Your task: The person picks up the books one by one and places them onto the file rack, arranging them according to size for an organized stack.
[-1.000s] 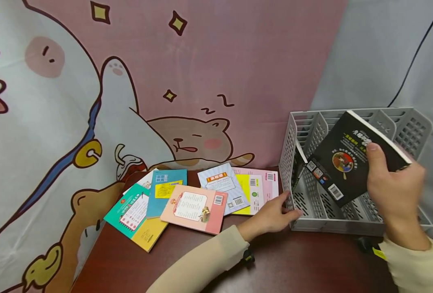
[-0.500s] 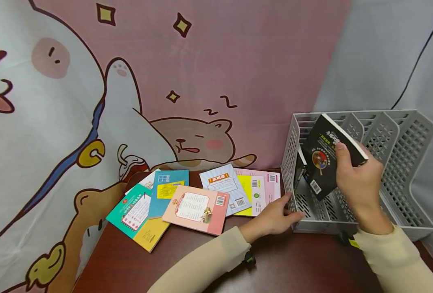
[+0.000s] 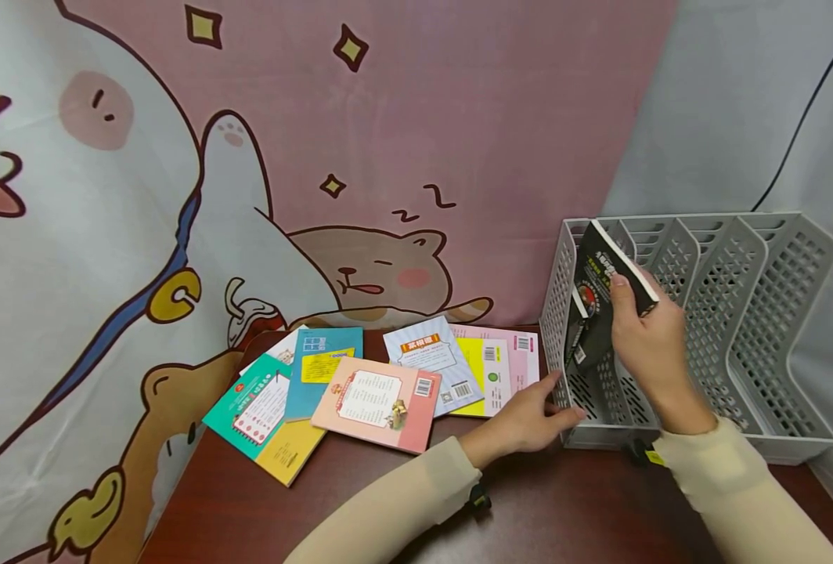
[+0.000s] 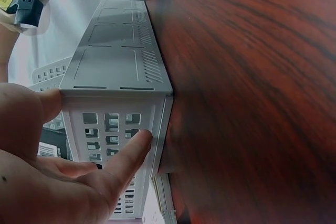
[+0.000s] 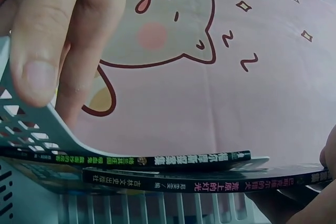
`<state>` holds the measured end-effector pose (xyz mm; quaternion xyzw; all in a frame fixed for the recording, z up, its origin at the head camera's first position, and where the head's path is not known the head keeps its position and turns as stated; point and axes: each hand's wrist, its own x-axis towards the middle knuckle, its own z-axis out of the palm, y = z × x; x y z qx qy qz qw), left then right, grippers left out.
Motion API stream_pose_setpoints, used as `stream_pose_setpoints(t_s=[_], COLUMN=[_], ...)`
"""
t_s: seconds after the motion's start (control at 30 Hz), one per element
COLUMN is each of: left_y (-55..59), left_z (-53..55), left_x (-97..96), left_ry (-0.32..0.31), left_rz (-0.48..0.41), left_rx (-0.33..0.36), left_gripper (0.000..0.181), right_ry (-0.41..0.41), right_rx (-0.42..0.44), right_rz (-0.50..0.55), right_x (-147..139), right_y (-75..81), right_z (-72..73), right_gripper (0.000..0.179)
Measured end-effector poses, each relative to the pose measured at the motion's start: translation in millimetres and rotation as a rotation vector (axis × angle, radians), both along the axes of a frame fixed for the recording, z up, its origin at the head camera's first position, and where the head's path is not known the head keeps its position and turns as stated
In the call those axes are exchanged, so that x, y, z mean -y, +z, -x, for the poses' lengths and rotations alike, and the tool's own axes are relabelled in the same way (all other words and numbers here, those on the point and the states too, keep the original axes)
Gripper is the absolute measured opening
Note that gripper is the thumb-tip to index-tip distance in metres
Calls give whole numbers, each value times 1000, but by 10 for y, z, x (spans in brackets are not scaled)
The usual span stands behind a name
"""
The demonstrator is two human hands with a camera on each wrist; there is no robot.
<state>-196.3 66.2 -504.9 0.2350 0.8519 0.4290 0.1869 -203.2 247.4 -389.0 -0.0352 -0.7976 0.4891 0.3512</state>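
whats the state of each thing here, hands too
held black book: closed, tilted, lower part in the leftmost compartment of the rack
other black book: closed, standing in that compartment
rack: upright on the table
right hand: gripping the held black book
left hand: touching the rack's near left corner
loose books: closed, lying overlapped on the table

Seven thin, variously coloured paper books (image 3: 376,419); two slim black paper books (image 3: 603,262); one grey perforated plastic rack (image 3: 804,266); two bare hands (image 3: 650,348); one red-brown table (image 3: 564,501).
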Motion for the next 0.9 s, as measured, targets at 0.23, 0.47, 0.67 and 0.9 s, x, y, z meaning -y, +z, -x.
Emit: stream_pose_setpoints(t_s=[0.23,0.47,0.67,0.9], left_y=[-5,-21,-11,-4], left_z=[0,-2,0,7], left_x=[-6,-6,-4,7], left_ry=[5,2,-3,-15], left_rz=[-4,5,1,0], left_rx=[2,-13,-21,-36], left_gripper=[83,83,83,84], right_ry=[27,16,60,94], right_rx=[-12,66,126,164], right_rz=[-12,-23,-19,-58], right_x=[15,11,1,-5], right_y=[-58,-125,-193,-283], right_z=[84,164,227,287], right_gripper=[39,42,46,51])
